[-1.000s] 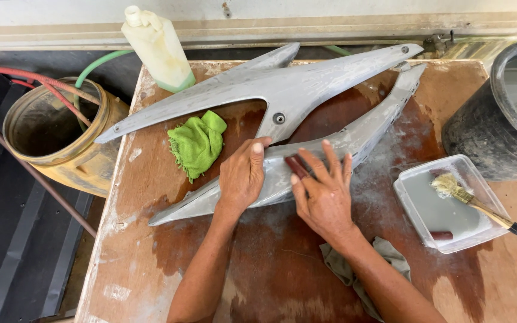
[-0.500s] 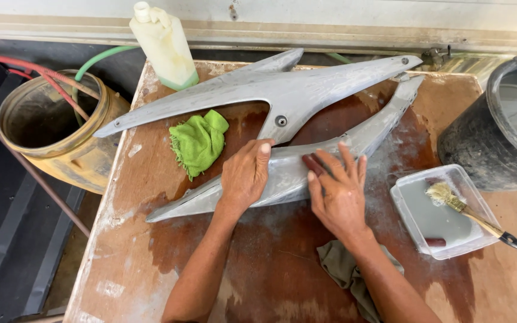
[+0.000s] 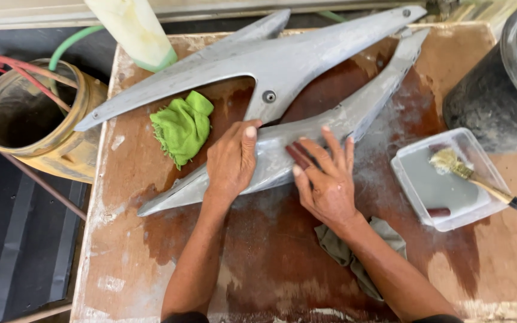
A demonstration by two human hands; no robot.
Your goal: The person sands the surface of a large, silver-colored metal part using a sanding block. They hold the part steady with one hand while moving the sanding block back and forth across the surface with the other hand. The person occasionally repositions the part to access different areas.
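Grey, long, pointed plastic fairing panel (image 3: pixel 306 146) lies slantwise across the wet, brown wooden table (image 3: pixel 270 263), its thin tip toward the near left and its far end reaching up to the right, just beside a second, larger forked grey panel (image 3: pixel 282 63) behind it. Its surface looks dull and matted, with pale slurry smeared on the wood around it — judging by that, the rubbing is well under way along the middle stretch, while how much of the ends has been worked cannot be told.

Left hand (image 3: pixel 230 161) rests palm down on the panel left of centre, fingers closed over its upper edge and thumb raised, pinning it flat. Right hand (image 3: pixel 324 179) lies beside it with fingers (image 3: pixel 333 143) spread nearly flat, pressing a small dark reddish-brown sanding piece (image 3: pixel 297 157) against the panel rather than gripping it.

Near the hands: a crumpled green cloth (image 3: pixel 182 127) to the left, a grey rag (image 3: pixel 348 248) under the right wrist, and a clear plastic tub (image 3: pixel 414 185) of cloudy water holding a paintbrush (image 3: pixel 480 182).
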